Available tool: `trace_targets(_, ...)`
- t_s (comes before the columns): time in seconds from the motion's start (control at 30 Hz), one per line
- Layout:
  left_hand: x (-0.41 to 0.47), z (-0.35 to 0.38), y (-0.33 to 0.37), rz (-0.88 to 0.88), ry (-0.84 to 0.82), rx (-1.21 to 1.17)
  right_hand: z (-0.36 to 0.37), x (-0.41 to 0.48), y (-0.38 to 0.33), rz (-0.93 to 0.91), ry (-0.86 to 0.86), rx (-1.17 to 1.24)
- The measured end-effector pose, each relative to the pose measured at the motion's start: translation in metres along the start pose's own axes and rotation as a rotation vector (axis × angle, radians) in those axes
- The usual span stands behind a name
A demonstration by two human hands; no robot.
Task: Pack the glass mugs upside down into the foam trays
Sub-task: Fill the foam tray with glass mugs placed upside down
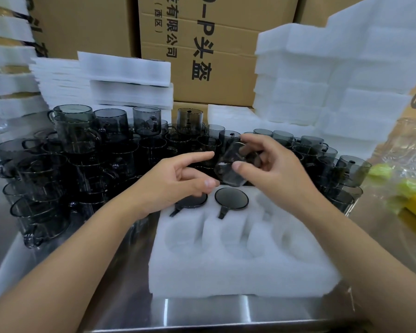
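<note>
I stand by the steel table (130,308), and the foam tray (238,265) lies right in front of the person. Two packed mugs (231,198) sit bottoms up in the tray's far row, at 11 and 12 o'clock. Their handles point back at the person. The other holes look free, though the right arm hides part of the one at 1 o'clock.

The right hand (274,169) grips the next mug (232,165), thumb and fingers curled round its side. The mug hangs in the air just above the far edge of the tray. It is tipped on a slant, not yet fully upside down. The left hand (178,181) is open and holds nothing. Its fingers reach toward the mug from 9 o'clock, and it covers part of the 11 o'clock mug.

To do this bit well, I think the mug should be turned all the way over, mouth down. Then it should be lined up over the free hole at 1 o'clock, handle over the little slot, like the two beside it. It should go down straight and slow, so glass does not knock glass. The open hand could steady it.

The big pile of mugs (70,164) waits from 9 to 2 o'clock around the tray. Stacks of foam (334,80) stand behind at 1 o'clock.
</note>
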State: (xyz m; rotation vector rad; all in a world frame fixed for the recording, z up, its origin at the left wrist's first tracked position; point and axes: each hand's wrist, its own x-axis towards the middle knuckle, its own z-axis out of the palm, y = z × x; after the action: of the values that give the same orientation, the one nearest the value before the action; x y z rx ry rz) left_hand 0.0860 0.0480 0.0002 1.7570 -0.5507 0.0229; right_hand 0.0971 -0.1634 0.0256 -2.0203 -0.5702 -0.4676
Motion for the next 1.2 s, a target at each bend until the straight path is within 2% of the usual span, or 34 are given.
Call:
trace_targets(0.13, 0.001, 0.001, 0.002, -0.002, -0.006, 0.058, -0.035, -0.012, 0.012, 0.138, -0.076, 0.0)
trace_targets(0.33, 0.002, 0.002, 0.002, -0.01, -0.003, 0.08, -0.066, -0.025, 0.018, 0.173, -0.198, -0.158)
trace_targets(0.43, 0.002, 0.003, 0.002, -0.01, 0.002, 0.087, -0.067, -0.025, 0.017, 0.157, -0.218, -0.171)
trace_targets(0.57, 0.002, 0.002, 0.0, -0.018, 0.0, 0.096, -0.061, -0.024, 0.014, 0.105, -0.337, -0.276)
trace_targets(0.8, 0.003, 0.001, 0.0, -0.027, -0.006, 0.124, -0.06, -0.021, 0.022, 0.151, -0.487, -0.418)
trace_targets(0.97, 0.003, 0.002, 0.0, -0.019, -0.008, 0.121, -0.056, -0.018, 0.024, 0.148, -0.412, -0.368)
trace_targets(1.2, 0.004, 0.001, -0.002, -0.021, -0.008, 0.113, -0.053, -0.016, 0.027, 0.159, -0.432, -0.431)
